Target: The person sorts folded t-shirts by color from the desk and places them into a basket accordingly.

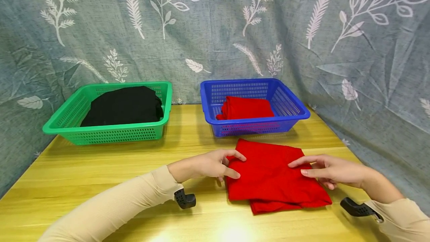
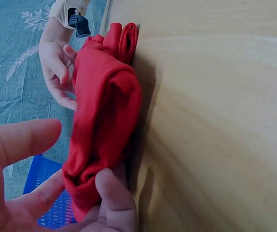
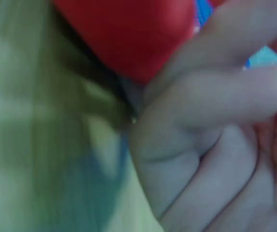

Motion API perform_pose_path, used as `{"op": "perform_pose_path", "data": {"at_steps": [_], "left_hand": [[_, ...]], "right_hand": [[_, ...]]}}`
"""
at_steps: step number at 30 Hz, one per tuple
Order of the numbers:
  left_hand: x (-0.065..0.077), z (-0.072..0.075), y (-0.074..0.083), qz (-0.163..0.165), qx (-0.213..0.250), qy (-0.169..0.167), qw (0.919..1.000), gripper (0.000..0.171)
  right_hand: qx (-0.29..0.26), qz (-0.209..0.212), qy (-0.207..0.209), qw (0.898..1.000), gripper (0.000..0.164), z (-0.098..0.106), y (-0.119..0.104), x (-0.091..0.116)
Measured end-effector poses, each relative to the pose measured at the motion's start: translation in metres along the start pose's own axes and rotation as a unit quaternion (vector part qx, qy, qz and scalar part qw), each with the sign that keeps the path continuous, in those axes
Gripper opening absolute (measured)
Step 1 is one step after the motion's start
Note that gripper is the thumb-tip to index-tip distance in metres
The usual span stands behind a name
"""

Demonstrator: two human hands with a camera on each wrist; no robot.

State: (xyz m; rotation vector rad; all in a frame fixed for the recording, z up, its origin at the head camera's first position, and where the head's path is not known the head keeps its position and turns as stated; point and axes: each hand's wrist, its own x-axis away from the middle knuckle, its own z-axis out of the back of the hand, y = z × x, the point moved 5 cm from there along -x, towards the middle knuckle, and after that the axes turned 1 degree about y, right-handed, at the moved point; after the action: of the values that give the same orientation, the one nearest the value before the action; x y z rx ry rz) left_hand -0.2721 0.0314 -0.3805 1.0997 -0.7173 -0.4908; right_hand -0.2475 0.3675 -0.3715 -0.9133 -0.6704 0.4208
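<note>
A folded red cloth (image 1: 268,174) lies on the table in front of the blue basket, its near edge showing stacked layers. At its left edge is my left hand (image 1: 215,163), thumb and index finger spread over the top. In the left wrist view, the lower fingers (image 2: 113,198) touch the cloth's end close to the tabletop. My right hand (image 1: 330,171) reaches over the right edge, thumb and index finger extended above the fabric. Its other fingers bend beside that edge. The right wrist view is blurred, with curled fingers (image 3: 215,96) close by the red fabric.
A blue basket (image 1: 258,124) at the back right holds another folded red cloth (image 1: 250,108). At the back left, a green basket (image 1: 111,134) contains black fabric (image 1: 124,105). Behind the wooden table (image 1: 100,171) hangs a leaf-patterned curtain (image 1: 215,29), which also runs along the right side.
</note>
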Motion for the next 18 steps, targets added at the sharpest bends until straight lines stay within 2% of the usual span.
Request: {"op": "perform_pose_path", "data": {"at_steps": [4, 11, 14, 18], "left_hand": [[-0.001, -0.002, -0.003, 0.002, 0.026, -0.003, 0.9997, 0.051], [-0.004, -0.009, -0.003, -0.016, 0.027, -0.025, 0.9992, 0.052], [-0.006, -0.012, -0.002, -0.018, 0.024, -0.018, 0.9994, 0.052], [-0.008, -0.014, -0.002, -0.018, 0.014, 0.011, 0.9997, 0.054]], "right_hand": [[-0.002, 0.008, -0.004, 1.0, 0.041, -0.007, -0.004, -0.006], [-0.014, 0.006, -0.002, 1.0, 0.044, -0.009, -0.004, -0.012], [-0.012, 0.005, -0.002, 1.0, 0.046, -0.01, -0.002, -0.012], [-0.001, 0.008, -0.008, 1.0, 0.05, -0.01, -0.003, -0.012]]}}
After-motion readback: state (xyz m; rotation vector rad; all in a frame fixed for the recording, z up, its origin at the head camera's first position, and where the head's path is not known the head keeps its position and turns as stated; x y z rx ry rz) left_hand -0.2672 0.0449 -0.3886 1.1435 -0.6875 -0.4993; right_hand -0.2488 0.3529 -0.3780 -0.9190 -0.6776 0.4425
